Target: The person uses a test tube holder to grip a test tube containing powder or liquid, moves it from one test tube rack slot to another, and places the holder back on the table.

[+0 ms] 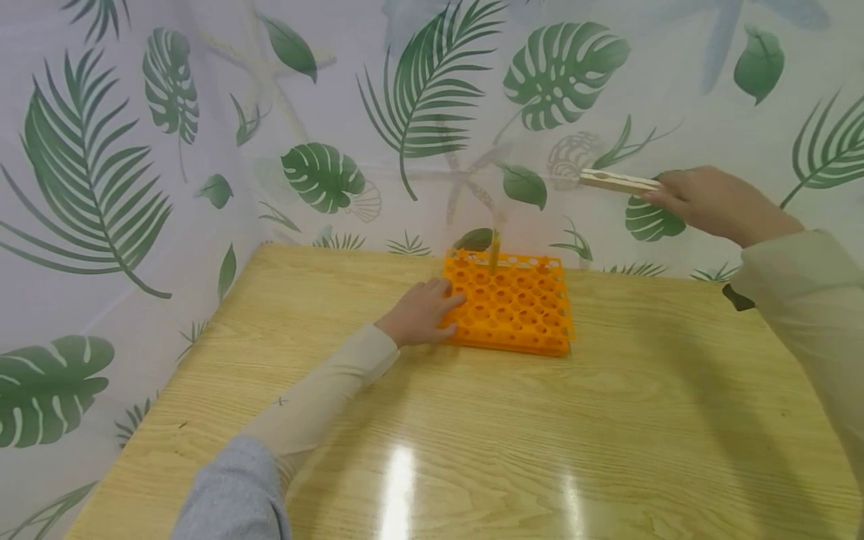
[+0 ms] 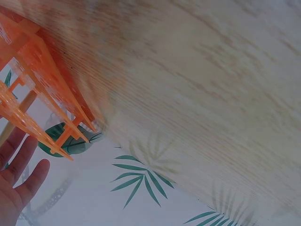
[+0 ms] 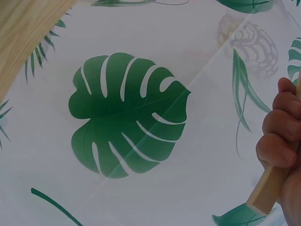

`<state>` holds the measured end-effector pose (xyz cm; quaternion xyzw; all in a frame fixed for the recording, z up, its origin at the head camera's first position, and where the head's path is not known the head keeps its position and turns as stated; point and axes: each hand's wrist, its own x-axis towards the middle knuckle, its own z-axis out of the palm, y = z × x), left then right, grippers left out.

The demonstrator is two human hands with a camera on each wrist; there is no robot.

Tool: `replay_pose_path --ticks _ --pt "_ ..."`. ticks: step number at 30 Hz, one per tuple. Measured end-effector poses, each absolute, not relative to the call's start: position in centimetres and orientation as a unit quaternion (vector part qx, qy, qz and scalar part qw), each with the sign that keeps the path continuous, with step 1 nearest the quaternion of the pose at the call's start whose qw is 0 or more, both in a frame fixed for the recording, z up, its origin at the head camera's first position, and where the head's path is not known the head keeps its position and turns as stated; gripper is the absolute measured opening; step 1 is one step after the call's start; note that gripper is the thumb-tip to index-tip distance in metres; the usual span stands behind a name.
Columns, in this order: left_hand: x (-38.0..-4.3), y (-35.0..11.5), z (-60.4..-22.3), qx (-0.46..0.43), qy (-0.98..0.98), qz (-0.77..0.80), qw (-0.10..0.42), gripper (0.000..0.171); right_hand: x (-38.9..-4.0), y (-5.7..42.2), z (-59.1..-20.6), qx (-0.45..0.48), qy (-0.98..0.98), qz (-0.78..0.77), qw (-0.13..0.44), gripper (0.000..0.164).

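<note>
On the table sits an orange test tube rack (image 1: 509, 300) with rows of round holes. One slim yellowish test tube (image 1: 495, 251) stands upright near its back edge. My left hand (image 1: 420, 311) touches the rack's left end, fingers spread and fairly straight. In the left wrist view, those fingers (image 2: 29, 155) reach to the rack (image 2: 56, 84) at the frame's left. My right hand (image 1: 722, 199) is raised at the right, above table height, and grips a wooden test tube clamp (image 1: 617, 182) whose tip points left. Curled fingers wrap the clamp (image 3: 268, 190) in the right wrist view.
The wood-grain table (image 1: 472, 427) runs under the rack, with glare near its front. Behind and to the left hangs a white curtain (image 1: 236, 202) printed with green leaves. A small dark object (image 1: 738, 298) lies at the table's back right, partly hidden by the right sleeve.
</note>
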<state>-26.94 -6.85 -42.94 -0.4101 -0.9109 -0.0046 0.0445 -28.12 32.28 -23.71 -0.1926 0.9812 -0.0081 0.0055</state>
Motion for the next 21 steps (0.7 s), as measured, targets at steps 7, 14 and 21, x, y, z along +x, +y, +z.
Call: replay_pose_path --ticks 7,14,21 --pt "-27.0 -6.9 -43.0 -0.413 -0.909 0.004 0.056 0.045 -29.0 30.8 -23.4 -0.195 0.98 0.0 0.028 0.063" --pt "-27.0 -6.9 -43.1 -0.412 -0.91 -0.003 0.051 0.047 -29.5 28.7 -23.8 -0.189 0.981 -0.023 0.036 0.068" --pt "-27.0 -6.9 -43.1 -0.413 -0.909 -0.004 0.053 0.047 -30.5 27.3 -25.0 -0.202 0.978 -0.039 0.022 0.066"
